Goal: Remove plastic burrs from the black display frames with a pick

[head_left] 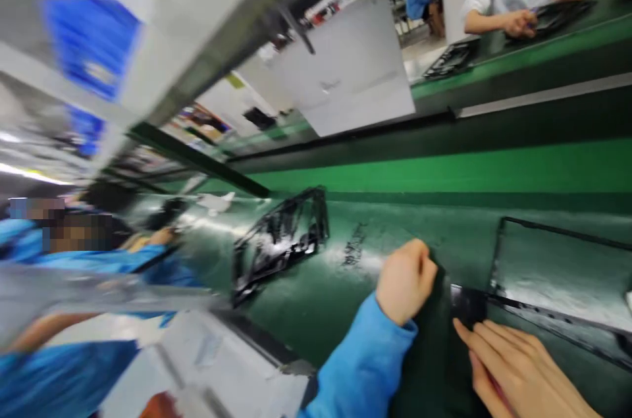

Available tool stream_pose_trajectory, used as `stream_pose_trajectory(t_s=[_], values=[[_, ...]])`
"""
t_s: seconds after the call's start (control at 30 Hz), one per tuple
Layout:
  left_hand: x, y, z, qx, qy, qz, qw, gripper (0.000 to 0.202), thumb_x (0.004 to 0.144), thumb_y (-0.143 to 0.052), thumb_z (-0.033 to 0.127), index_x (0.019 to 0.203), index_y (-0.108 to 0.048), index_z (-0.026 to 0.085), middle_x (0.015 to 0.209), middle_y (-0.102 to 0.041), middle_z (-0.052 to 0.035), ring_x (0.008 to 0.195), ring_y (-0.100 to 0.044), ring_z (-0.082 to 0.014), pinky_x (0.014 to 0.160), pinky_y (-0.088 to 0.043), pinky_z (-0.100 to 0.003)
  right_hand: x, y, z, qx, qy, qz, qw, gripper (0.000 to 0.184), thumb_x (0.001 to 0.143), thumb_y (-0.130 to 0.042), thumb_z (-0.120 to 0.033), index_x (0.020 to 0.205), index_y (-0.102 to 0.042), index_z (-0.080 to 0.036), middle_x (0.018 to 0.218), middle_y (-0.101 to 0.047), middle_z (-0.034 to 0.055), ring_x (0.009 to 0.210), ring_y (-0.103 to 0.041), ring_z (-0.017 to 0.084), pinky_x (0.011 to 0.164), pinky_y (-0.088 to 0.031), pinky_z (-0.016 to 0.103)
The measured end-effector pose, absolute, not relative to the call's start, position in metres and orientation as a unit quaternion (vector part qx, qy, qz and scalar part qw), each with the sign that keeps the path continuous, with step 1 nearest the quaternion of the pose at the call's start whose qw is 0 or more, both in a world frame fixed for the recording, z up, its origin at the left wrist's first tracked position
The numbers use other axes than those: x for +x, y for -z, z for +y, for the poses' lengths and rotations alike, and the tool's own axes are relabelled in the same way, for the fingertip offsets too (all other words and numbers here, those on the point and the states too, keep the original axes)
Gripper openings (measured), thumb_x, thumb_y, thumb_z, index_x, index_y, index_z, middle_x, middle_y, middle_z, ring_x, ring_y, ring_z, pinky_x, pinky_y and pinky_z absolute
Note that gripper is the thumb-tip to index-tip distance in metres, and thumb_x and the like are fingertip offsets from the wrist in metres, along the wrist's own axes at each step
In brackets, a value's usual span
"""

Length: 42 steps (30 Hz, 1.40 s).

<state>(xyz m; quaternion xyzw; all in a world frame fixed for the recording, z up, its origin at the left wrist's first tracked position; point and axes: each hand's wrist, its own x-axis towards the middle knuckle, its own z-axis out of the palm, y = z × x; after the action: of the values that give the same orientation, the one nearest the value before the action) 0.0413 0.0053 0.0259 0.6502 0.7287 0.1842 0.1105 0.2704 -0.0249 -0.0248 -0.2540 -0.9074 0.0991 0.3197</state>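
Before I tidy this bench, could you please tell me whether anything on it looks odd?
Possibly: a patch of small dark marks shows on the green surface between the black frames and the left hand, while the surface around it looks plainer. The picture is too blurred to tell scraps from stains.

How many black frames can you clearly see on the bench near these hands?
2: one frame to the left of the left hand, a second frame beyond the right hand. Others may be stacked beneath or lost in blur farther along.
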Motion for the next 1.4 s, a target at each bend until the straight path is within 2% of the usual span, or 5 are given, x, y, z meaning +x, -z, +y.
stream_pose_trajectory(t_s=[0.3, 0.5, 0.63, 0.9, 1.4], values=[[-0.060, -0.026, -0.010, 0.610, -0.232, 0.754, 0.071, 0.029, 0.105, -0.049, 0.037, 0.080, -0.057, 0.023, 0.064, -0.055, 0.0035, 0.058, -0.052, -0.0160, 0.061, -0.036, -0.030, 0.265, 0.011, -0.032, -0.260, -0.188, -0.905, 0.279, 0.046, 0.101, -0.045, -0.009, 0.140, -0.069, -0.012, 0.112, -0.083, 0.0082, 0.098, -0.080, 0.025, 0.087, -0.064, 0.039], [-0.038, -0.013, -0.060, 0.642, -0.267, 0.719, 0.016, 0.024, 0.100, -0.068, 0.043, 0.112, -0.063, 0.023, 0.112, -0.071, -0.0082, 0.106, -0.068, -0.0258, 0.093, -0.053, -0.038, 0.268, 0.009, -0.032, -0.243, -0.187, -0.917, 0.254, 0.044, 0.103, -0.043, -0.009, 0.140, -0.066, -0.006, 0.112, -0.081, 0.0104, 0.099, -0.078, 0.025, 0.089, -0.062, 0.039], [-0.031, 0.006, -0.071, 0.711, -0.171, 0.681, -0.039, 0.056, 0.102, -0.067, 0.050, 0.146, -0.051, 0.020, 0.164, -0.048, -0.0219, 0.157, -0.038, -0.0446, 0.121, -0.037, -0.063, 0.268, 0.008, -0.032, -0.236, -0.185, -0.922, 0.243, 0.045, 0.103, -0.043, -0.009, 0.143, -0.064, -0.006, 0.112, -0.080, 0.0103, 0.101, -0.077, 0.026, 0.090, -0.061, 0.039], [-0.027, -0.016, -0.021, 0.715, -0.284, 0.639, 0.017, 0.019, 0.107, -0.057, 0.022, 0.124, -0.064, 0.024, 0.116, -0.074, -0.0076, 0.111, -0.068, -0.0244, 0.098, -0.054, -0.041, 0.268, 0.008, -0.035, -0.233, -0.168, -0.926, 0.246, 0.044, 0.101, -0.045, -0.010, 0.139, -0.066, -0.003, 0.112, -0.081, 0.0111, 0.100, -0.077, 0.026, 0.090, -0.060, 0.039], [0.034, -0.013, -0.013, 0.773, -0.265, 0.521, 0.247, 0.012, 0.095, -0.071, 0.026, 0.103, -0.065, 0.021, 0.096, -0.066, -0.0033, 0.091, -0.057, -0.0224, 0.087, -0.045, -0.041, 0.264, 0.000, -0.039, -0.258, -0.064, -0.938, 0.221, 0.052, 0.114, -0.022, -0.013, 0.117, -0.074, -0.015, 0.099, -0.083, 0.0028, 0.090, -0.075, 0.019, 0.086, -0.050, 0.039]])
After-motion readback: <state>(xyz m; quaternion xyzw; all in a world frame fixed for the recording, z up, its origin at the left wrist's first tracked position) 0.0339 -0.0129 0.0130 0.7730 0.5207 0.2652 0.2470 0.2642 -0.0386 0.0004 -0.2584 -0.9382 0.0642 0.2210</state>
